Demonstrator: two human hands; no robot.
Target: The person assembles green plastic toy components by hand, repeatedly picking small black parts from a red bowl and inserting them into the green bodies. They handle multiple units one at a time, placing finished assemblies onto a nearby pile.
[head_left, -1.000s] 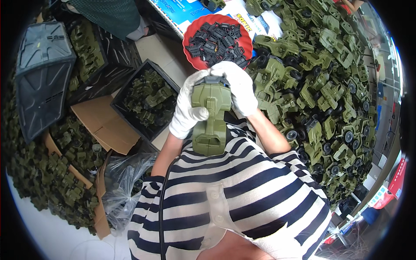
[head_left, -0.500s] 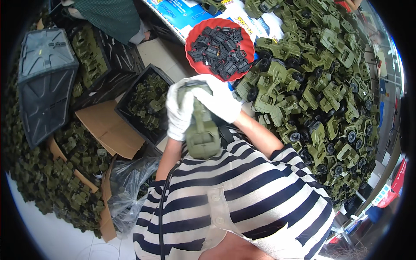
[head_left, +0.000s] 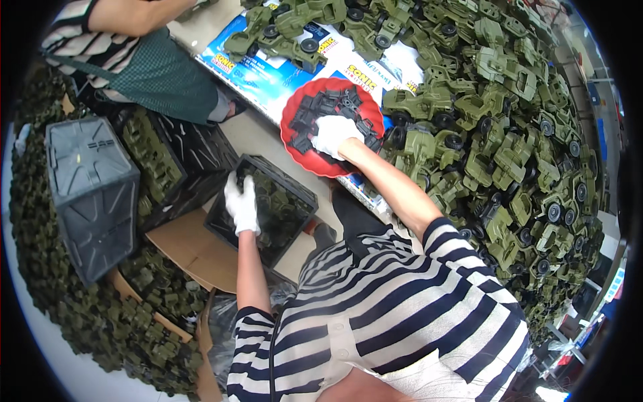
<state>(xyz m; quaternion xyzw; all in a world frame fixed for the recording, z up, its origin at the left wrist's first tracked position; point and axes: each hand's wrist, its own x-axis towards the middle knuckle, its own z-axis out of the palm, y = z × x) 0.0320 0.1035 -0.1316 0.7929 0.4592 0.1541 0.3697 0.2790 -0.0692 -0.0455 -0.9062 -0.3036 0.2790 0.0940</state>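
My left hand, in a white glove, is over the near-left side of a dark plastic crate. Its fingers are spread, with nothing held between them. Green plastic toy parts lie inside that crate. My right hand, also gloved in white, reaches into a red scalloped bowl on the table edge. Small black plastic parts fill the bowl around it. The right fingertips are hidden among those parts, so whether they grip one does not show.
Green toy vehicles with black wheels pile up across the table at right. At left stand a grey crate, a cardboard flap and heaps of green parts. Another person's green apron shows at the far left.
The green toy vehicle body that both hands held before my chest is gone from them. My left hand has moved over the crate, my right into the red bowl. A co-worker's arm has come into view.
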